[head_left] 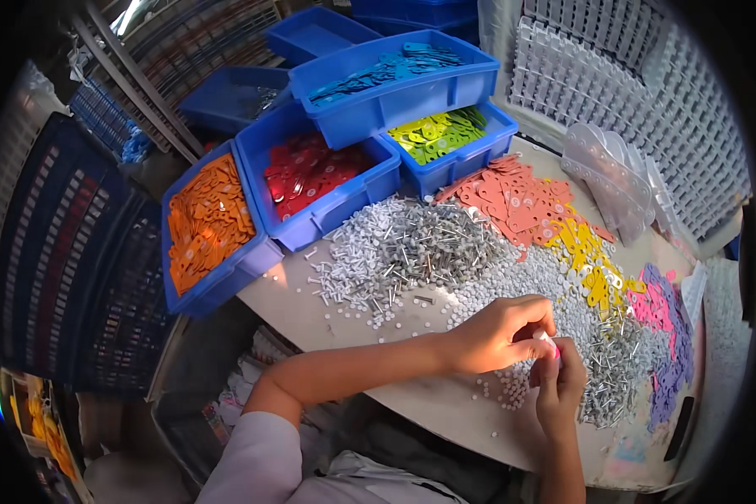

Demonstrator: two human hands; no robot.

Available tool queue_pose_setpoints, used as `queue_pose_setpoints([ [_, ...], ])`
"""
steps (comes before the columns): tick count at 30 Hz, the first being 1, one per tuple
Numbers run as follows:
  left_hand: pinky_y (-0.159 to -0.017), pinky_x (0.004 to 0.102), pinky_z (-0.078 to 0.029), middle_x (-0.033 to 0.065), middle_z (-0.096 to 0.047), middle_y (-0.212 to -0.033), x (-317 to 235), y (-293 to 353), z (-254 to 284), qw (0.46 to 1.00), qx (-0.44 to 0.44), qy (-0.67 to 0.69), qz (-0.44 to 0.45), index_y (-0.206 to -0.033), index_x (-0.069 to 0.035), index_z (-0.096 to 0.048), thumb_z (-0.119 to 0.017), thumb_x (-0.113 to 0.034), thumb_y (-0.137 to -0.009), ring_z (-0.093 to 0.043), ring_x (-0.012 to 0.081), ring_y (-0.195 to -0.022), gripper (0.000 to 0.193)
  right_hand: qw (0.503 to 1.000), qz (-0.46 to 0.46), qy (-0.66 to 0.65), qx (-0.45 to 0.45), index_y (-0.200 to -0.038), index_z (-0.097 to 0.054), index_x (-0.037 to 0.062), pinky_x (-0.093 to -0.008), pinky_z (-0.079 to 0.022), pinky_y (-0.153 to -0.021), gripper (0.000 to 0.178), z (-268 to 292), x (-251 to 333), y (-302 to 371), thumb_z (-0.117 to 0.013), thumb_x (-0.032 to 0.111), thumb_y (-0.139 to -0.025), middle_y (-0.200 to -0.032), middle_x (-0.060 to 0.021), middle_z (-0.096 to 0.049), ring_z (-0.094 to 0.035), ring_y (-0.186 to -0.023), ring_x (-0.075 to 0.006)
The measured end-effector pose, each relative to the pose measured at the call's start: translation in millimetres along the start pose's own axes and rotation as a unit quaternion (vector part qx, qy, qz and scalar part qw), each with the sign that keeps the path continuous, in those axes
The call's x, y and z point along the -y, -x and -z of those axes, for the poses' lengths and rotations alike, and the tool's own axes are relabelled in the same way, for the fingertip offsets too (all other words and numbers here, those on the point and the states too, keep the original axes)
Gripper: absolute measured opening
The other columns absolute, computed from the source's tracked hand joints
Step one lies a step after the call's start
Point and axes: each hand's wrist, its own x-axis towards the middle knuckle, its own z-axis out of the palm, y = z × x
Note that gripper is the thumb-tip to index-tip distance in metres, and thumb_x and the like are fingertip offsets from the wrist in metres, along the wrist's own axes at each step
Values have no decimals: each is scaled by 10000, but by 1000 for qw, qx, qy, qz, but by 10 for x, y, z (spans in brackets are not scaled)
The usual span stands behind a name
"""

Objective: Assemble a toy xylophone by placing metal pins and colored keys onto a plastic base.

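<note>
Over the near part of the table my two hands meet, fingertips together. My left hand is closed in a pinch on a small white piece. Just below it, my right hand pinches a small pink piece, mostly hidden by the fingers. The two pieces touch or nearly touch; I cannot tell if they are joined. Around the hands lie small white round caps. Short metal pins are heaped right of my right hand, with pink flat tags beyond them.
Blue bins hold orange tags, red tags, lime tags and blue tags. On the table are heaps of white pins, metal pins, coral tags, yellow tags and purple tags. Clear plastic pieces stand behind.
</note>
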Motion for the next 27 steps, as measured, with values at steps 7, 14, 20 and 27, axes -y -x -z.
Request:
queue_pose_setpoints([
  [7, -695, 357, -515, 77, -643, -914, -502, 261, 187, 983, -67, -164, -56, -1011, -34, -686, -808, -215, -929, -642, 213, -784, 234, 985, -16, -154, 80, -1307, -556, 21, -224, -339, -513, 684, -91, 31, -9, -565, 644, -1024, -650, 21, -525, -470, -542, -59],
  [14, -685, 317, -518, 111, -669, -902, -738, 1680, 1158, 802, -368, -395, 255, -999, 12, -693, -655, -77, -988, -671, 171, -770, 97, 990, 104, 97, 17, -1219, -650, 27, -295, -389, -535, 495, 62, -125, 9, -660, 480, -1018, -650, -38, -588, -544, -542, -131],
  [20, -695, 407, -516, 146, -653, -921, -476, 2189, 1703, 735, -277, -533, 316, -992, -21, -703, -637, -150, -977, -672, 307, -785, 145, 931, 253, 262, 4, -949, -709, 55, -361, -470, -489, 99, -70, -1, -39, -778, 80, -882, -694, -60, -642, -611, -554, -252],
  [27, -649, 352, -500, 92, -663, -849, -37, 1981, 1747, 745, -387, -430, 332, -1072, -42, -652, -653, -147, -992, -630, 204, -691, 132, 923, 189, 333, 34, -959, -688, 45, -405, -453, -560, 183, 26, 371, 414, -799, 37, -814, -748, -74, -614, -585, -639, -265],
])
